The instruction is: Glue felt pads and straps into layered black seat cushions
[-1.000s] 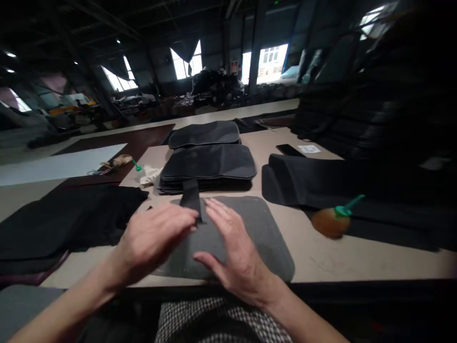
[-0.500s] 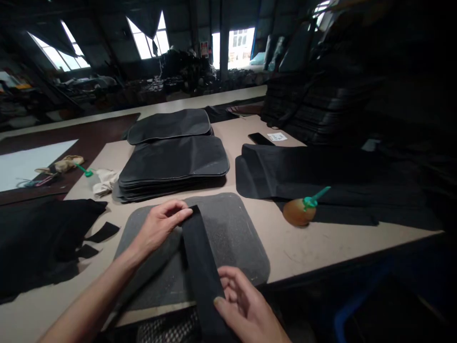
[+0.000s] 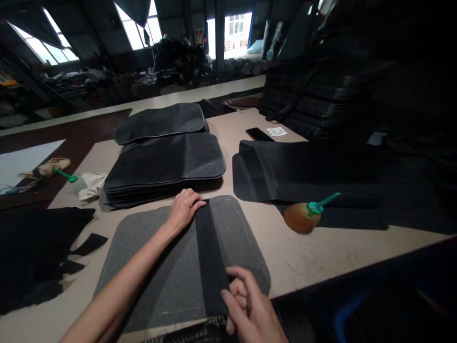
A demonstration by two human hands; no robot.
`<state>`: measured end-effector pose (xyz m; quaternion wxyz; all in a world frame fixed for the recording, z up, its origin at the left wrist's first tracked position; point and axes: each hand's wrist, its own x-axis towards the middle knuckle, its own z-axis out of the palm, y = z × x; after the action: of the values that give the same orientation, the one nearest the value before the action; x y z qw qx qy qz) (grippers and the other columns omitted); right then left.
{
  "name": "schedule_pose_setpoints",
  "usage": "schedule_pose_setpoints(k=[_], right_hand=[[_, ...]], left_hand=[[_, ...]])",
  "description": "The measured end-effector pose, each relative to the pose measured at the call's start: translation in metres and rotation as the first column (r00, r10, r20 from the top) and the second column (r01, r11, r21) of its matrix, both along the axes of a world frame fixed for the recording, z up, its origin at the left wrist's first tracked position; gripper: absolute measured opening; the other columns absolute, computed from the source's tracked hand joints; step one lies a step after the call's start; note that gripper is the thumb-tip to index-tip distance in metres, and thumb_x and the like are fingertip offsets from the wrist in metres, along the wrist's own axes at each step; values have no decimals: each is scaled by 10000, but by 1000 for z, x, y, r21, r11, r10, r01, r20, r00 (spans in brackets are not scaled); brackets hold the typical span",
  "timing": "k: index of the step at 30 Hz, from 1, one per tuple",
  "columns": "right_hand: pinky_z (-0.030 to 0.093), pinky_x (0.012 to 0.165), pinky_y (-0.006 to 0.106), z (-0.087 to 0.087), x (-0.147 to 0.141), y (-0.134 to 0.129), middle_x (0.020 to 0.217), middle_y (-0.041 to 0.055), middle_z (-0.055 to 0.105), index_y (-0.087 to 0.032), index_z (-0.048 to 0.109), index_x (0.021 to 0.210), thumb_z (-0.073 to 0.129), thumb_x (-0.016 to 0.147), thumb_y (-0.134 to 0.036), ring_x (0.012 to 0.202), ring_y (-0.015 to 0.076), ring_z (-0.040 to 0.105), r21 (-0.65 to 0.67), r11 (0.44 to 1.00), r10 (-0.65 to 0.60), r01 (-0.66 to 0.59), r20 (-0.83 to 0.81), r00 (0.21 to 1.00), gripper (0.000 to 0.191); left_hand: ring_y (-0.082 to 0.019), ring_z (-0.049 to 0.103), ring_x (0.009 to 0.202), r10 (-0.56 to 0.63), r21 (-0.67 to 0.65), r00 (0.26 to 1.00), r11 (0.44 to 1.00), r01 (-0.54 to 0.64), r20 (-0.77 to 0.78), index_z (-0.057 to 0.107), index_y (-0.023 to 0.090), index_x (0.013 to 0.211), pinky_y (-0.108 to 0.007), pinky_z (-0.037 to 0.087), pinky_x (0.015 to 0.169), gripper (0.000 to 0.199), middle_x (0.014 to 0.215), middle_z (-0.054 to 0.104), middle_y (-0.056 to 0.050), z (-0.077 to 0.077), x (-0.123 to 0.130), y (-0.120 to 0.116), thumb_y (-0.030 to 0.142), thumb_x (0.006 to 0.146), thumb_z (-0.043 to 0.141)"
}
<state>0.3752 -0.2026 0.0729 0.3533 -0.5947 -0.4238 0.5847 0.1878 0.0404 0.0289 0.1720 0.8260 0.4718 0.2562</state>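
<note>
1. From my end, through the head camera, I have the black strip (image 3: 210, 257) lying lengthwise across the grey panel (image 3: 160, 267), slightly slanted, from near the panel's far edge toward its near edge.
2. My left hand (image 3: 185, 209) is nearly closed, thumb and fingertips drawn together on the far end of the strip.
3. My right hand (image 3: 248, 305) is half open at the strip's near end, fingers curled and index finger apart from the thumb. The thumb tip meets the strip's right edge; I can't tell whether the fingers grip it from below.
4. Just beyond the panel I see a stack of black panels (image 3: 164, 162), with a second stack (image 3: 160, 123) behind it, all on the table (image 3: 303, 257).
5. To the right I have black sheets (image 3: 307, 166), and by their near edge an amber bottle (image 3: 302, 217) with a green nozzle (image 3: 323, 202).
6. Past those sheets lie a black flat object (image 3: 259, 134) and a white label (image 3: 276, 131).
7. On the left are black material (image 3: 32, 257), small black scraps (image 3: 91, 243), a pale cloth (image 3: 93, 186) and another green nozzle (image 3: 66, 175).
</note>
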Motion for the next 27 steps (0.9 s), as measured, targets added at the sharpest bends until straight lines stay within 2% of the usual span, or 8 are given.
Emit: schedule_pose_setpoints(k=[4,9,14,16,19,23,27], right_hand=[[430,490,222,-1,1,3,765,-56,482,-244,474,1249,465,996,-654,507,108,589,22,999,24,-25,49,999,483],[440,484,213,-2,4,4,760,-68,474,-240,468,1229,476,998,-633,498,104,599,18,999,48,-49,69,996,455],[441,495,223,2,6,6,724,-76,495,-235,456,1204,468,1029,-549,488,105,590,28,992,118,-122,104,988,360],[439,495,227,7,7,6,691,-86,493,-233,461,1184,490,1033,-504,470,103,576,46,991,117,-124,129,985,311],[434,481,227,10,8,6,662,-96,498,-234,464,1151,541,1019,-450,456,103,578,71,990,111,-124,163,980,264],[443,491,230,5,8,4,662,-99,522,-240,470,1122,584,999,-416,466,102,592,81,987,115,-136,218,969,243],[441,519,245,1,7,0,660,-98,523,-241,472,1106,589,993,-406,476,104,574,123,981,110,-151,289,951,232]], left_hand=[[-244,567,948,11,-4,999,1000,-11,-36,698,219,911,-368,421,813,217,925,655,-54,-4,3,4,422,971,649],[-238,574,966,24,4,989,1000,-24,-143,676,227,926,-366,392,824,192,939,671,-38,0,8,3,411,972,655],[-241,568,1011,41,62,989,998,-32,-140,656,237,1065,-370,381,848,197,1036,687,-51,2,10,1,405,962,675],[-251,551,1027,13,124,981,992,12,-195,678,235,1036,-391,365,862,203,1048,689,-63,1,9,-1,424,991,619],[-261,531,1052,-28,178,958,981,82,-284,707,234,1004,-435,329,900,313,1015,707,-63,-1,8,-7,444,1051,479],[-279,520,1101,-30,202,949,975,97,-312,717,230,1055,-467,307,932,453,1047,725,-74,2,5,-20,508,1072,360],[-299,531,1101,-8,182,946,981,70,-323,679,231,1206,-467,328,926,470,1087,731,-95,9,0,-37,537,1062,352]])
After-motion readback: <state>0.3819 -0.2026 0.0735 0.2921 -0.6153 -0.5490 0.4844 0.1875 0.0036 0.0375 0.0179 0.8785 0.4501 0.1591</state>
